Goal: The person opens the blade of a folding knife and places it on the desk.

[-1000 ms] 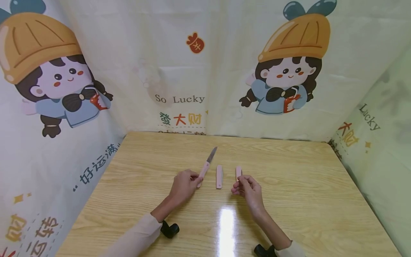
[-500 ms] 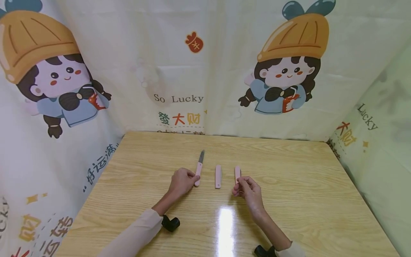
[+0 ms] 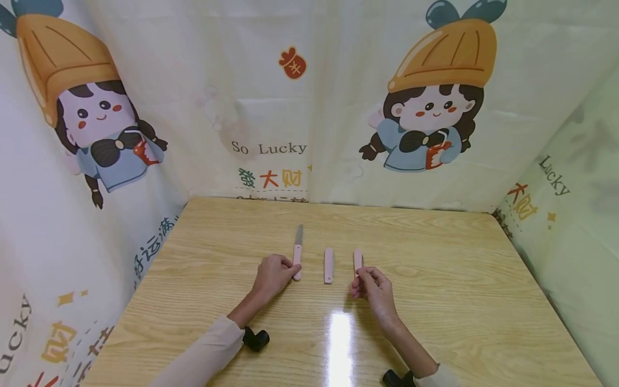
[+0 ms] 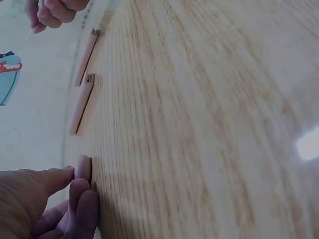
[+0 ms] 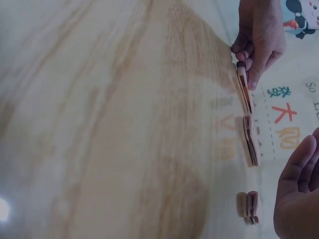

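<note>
Left hand (image 3: 274, 276) pinches near end of open knife (image 3: 297, 250), leftmost in row on table (image 3: 435, 258), blade pointing far. Middle folded knife (image 3: 329, 265) untouched. Right hand (image 3: 379, 293) beside right folded knife (image 3: 358, 259), fingers loosely bent, gripping nothing. Risk (judged): end-only pinch may let open knife swivel, blade swinging right into middle folded knife; fingers slipping far could meet blade.
</note>
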{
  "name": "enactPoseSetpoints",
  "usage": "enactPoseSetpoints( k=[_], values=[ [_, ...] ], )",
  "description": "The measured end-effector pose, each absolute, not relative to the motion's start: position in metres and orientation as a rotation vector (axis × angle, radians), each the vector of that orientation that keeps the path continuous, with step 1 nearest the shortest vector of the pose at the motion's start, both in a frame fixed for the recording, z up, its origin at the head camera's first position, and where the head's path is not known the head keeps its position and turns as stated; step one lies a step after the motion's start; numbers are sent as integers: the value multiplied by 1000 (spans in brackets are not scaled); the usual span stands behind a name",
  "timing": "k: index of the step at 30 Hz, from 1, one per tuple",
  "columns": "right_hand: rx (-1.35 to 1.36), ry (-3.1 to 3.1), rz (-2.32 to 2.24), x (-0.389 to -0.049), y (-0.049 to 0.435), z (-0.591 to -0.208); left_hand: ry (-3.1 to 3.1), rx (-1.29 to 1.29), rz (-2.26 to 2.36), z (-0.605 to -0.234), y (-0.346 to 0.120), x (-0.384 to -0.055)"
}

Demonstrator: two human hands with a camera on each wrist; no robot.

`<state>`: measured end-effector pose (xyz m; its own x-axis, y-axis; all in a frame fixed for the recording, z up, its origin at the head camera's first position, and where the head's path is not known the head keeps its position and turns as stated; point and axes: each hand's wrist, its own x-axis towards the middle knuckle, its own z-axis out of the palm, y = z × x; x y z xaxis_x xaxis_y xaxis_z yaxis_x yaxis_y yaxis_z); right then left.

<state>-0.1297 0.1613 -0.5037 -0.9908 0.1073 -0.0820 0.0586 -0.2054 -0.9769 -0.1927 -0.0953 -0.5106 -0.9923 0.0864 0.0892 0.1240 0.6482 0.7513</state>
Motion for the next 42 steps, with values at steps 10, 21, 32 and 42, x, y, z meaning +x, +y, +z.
enactPoseSetpoints(
  k=[10,21,32,42],
  values=[
    [-208,-1978,2385,-131,160,-504,-2802,-148,-1305,-510,-97,-191],
    [-145,-2079,2283,-135,158,-500,-2758,-87,-1385,-509,-102,-188],
    [13,-2329,1992,-141,155,-497,-2711,-73,-1365,-505,-104,-185],
    [410,-2795,1438,-155,159,-493,-2716,-90,-1341,-501,-103,-180]
  ],
)
